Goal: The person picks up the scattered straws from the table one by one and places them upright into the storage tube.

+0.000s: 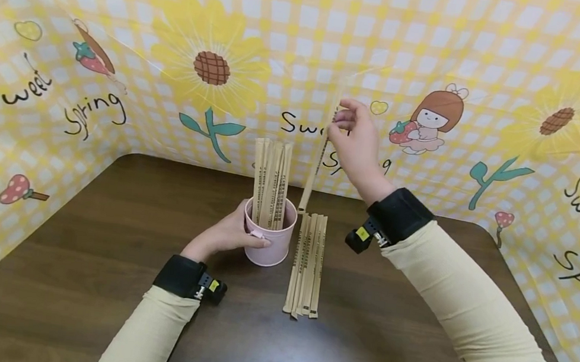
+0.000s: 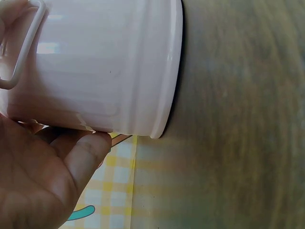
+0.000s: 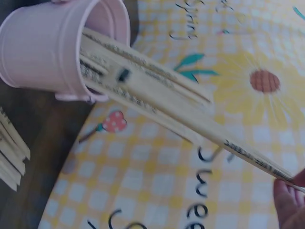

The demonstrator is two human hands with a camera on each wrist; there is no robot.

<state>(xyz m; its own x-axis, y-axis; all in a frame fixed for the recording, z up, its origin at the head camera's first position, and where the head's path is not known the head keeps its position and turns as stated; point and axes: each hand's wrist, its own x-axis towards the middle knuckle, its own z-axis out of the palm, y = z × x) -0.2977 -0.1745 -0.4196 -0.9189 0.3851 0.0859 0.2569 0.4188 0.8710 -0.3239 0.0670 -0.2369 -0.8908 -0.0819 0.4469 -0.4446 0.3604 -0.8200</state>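
Observation:
A small pink bucket stands upright on the table, holding several paper-wrapped straws. My left hand grips its left side, thumb across the front near the handle mount; in the left wrist view its fingers lie against the bucket's wall. Up and to the right of the bucket, my right hand pinches one paper-wrapped straw between thumb and fingers. That straw slants, with its lower end just beside the bucket's rim. More wrapped straws lie side by side on the table, right of the bucket.
The dark wooden table ends at a yellow-checked cloth wall behind and on both sides. A wire handle hangs on the bucket. Both wrists wear black camera straps.

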